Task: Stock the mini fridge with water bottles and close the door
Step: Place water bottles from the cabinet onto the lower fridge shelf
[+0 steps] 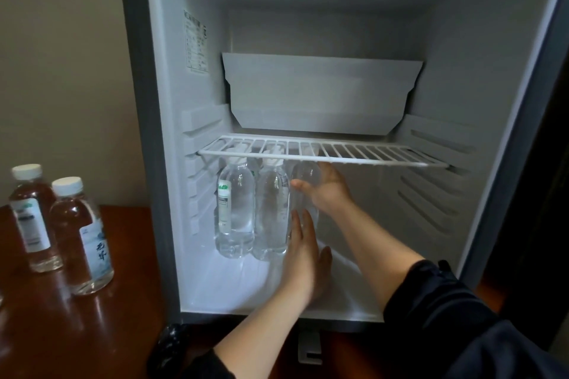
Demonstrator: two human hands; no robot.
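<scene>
- Right hand [328, 191] is wrapped around the upper part of a third water bottle [303, 177], thumb across the front, holding it upright in the lower compartment near the centre of the frame.
- Left hand [303, 251] is flat and open, fingers straight, pressed against the lower side of that same bottle rather than clasping it.
- That bottle sits just right of two bottles already inside: the leftmost bottle [235, 209] with a green-and-white label and the middle bottle [272, 212], all three packed side by side and touching, at the left of the fridge floor.
- The white wire shelf [354, 155] runs right over the caps, so headroom is tight; the bottle tops poke up near the bars.
- Above the shelf there's a white plastic panel [320, 92] at the back, and a spec sticker [196, 41] on the left inner wall.
- The mini fridge [154, 132] is wide open; the right half of the lower floor is bare white.
- Lower left of the frame: two more bottles waiting on a glossy reddish-brown wooden table [77, 332], a rear spare bottle [32, 218] and a front spare bottle [83, 237], both white-capped and upright, just beside each other.
- Beige wall [61, 55] fills the upper left; dark sleeves at the bottom right.
</scene>
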